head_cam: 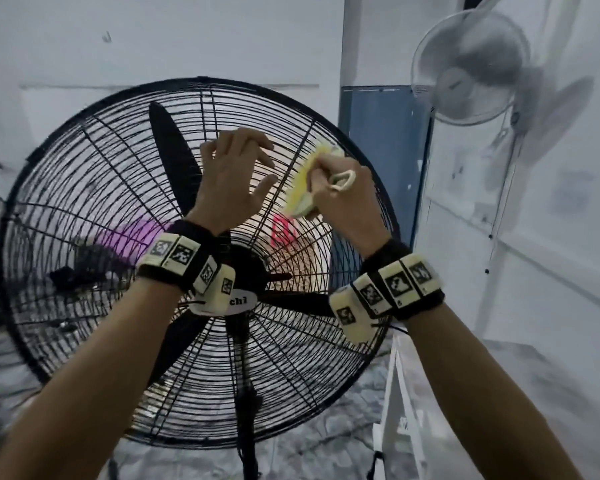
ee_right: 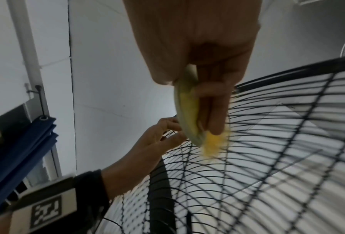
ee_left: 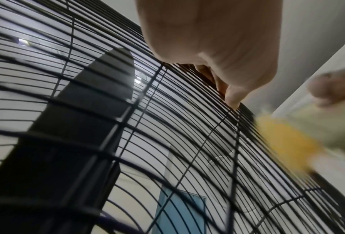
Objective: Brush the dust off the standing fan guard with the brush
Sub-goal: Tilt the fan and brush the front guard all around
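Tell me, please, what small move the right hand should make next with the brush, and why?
Probably sweep the brush onward along the wires toward the rim. The right hand grips it with the yellow bristles on the upper right of the fan guard, and the left hand has its fingers hooked on the wires beside it.

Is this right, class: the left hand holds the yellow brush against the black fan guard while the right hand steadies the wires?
The hands are swapped. In the head view the right hand holds the yellow brush against the black fan guard, while the left hand steadies the wires.
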{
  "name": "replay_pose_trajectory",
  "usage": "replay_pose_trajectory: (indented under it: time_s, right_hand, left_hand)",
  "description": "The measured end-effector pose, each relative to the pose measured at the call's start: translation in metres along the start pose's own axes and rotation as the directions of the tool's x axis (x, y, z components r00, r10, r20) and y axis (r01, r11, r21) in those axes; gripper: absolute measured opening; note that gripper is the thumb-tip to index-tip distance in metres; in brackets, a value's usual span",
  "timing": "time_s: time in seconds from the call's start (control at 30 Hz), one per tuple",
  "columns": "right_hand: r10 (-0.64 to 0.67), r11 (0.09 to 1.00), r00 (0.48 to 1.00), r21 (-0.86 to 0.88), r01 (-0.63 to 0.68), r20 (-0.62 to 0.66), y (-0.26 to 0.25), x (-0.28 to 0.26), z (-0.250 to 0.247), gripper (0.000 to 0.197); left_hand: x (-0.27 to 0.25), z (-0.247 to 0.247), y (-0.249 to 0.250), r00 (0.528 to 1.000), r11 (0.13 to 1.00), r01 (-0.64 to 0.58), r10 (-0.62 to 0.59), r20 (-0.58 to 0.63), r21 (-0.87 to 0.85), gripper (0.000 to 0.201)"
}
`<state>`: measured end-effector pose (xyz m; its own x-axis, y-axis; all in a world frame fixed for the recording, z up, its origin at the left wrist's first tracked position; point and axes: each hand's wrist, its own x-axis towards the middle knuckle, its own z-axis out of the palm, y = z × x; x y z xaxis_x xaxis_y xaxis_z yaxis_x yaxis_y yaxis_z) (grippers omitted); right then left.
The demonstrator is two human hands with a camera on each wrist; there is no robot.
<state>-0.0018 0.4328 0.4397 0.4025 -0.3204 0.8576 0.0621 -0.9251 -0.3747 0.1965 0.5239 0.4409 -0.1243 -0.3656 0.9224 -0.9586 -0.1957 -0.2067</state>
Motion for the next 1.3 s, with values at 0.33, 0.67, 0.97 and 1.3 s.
replay_pose_trajectory:
  time_s: [0.33, 0.67, 0.97, 1.3]
  right_hand:
    - [0.145, 0.973, 0.989, 0.180, -0.146, 0.019, 0.005, -0.005, -0.053, 0.035]
    - [0.312, 0.871, 0.950, 0.391, -0.297, 0.025, 0.017, 0.062, -0.058, 0.033]
    - [0.115, 0.979, 0.985, 0.184, -0.090, -0.127, 0.023, 0.045, -0.033, 0.036]
    - [0.132, 0.991, 0.983, 0.050, -0.126, -0.131, 0.022, 0.053, -0.043, 0.039]
  left_hand:
    - [-0.001, 0.005, 0.007, 0.999, 0.999, -0.027, 0.025, 0.037, 0.042, 0.054]
    - [0.034, -0.008, 0.012, 0.984, 0.979, -0.169, 0.162, 0.068, 0.118, 0.031]
    - [0.040, -0.004, -0.005, 0.981, 0.954, -0.174, 0.144, 0.132, 0.245, 0.063]
    - [0.053, 0.014, 0.010, 0.996, 0.975, -0.087, 0.080, 0.042, 0.202, 0.053]
